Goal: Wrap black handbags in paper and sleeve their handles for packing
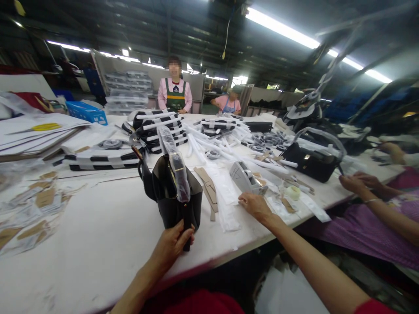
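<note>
A black handbag [163, 187] stands upright on the white table, its side turned toward me. Clear plastic film covers the buckled handle [179, 172]. My left hand [170, 244] is closed around the dark strap [187, 220] at the bag's near side, thumb across it. To the right, my right hand [255, 206] is at the near end of a grey tape dispenser [240, 174], fingertips pinched together. Whatever lies between those fingertips is too small to make out. Brown card strips [207, 189] and white plastic sleeves [224, 196] lie between the bag and the dispenser.
Strapped black bags [153, 131] and white rolls are piled behind. A co-worker's hands [356, 183] are beside another black handbag [310, 161] at right. Yellow scissors [46, 127] rest on stacked sheets at left, above card tags [44, 198]. Two people stand across the table.
</note>
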The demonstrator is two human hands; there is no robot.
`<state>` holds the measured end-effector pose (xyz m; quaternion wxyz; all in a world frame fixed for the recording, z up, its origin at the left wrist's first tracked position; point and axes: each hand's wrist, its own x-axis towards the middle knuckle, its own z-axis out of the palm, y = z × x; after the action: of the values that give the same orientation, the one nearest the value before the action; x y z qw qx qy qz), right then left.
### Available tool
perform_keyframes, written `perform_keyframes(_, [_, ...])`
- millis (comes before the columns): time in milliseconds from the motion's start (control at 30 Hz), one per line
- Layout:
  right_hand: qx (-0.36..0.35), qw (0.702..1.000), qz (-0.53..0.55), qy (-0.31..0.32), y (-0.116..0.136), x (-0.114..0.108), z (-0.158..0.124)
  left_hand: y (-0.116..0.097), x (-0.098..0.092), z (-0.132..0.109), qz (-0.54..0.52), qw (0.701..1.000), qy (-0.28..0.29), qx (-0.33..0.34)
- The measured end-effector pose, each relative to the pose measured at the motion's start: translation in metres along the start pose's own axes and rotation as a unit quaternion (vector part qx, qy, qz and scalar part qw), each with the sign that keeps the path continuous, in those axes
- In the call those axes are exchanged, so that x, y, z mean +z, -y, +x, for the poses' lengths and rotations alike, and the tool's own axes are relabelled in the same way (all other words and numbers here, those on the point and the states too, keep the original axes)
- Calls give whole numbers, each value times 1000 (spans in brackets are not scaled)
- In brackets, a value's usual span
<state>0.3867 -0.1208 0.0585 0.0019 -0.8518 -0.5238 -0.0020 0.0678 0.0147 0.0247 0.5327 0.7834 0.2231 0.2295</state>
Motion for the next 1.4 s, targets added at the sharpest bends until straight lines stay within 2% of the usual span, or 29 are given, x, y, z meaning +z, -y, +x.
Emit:
perform_keyframes(133, [-18,1000,-1,23,6,11,19,3,-4,8,10,1000,-3,13])
perform_keyframes(267, [-15,999,-22,31,8,16,28,2,-1,-3,9,1000,-5,11])
perform_keyframes(433, [-13,998,-38,49,9,14,29,14,9,-19,-10,1000,-12,-25])
perform_keyframes(667, [-2,996,-37,86,9,9,38,22,14,-24,-30,998,-16,-51])
perform_keyframes(933, [11,997,-56,46,18,-1,24,14,11,-33,-56,996,-44,-56])
perform_keyframes(1200, [91,994,-53,-19,-2,-27,0,18,9,-36,-92,991,-49,-89])
perform_keyframes(1300, [132,989,-47,-54,-8,-36,-11,13,5,-35,-127,987,-28,-99])
perform_keyframes(1400, [153,985,-31,-75,-11,-40,-21,-1,3,-39,-137,986,38,-92])
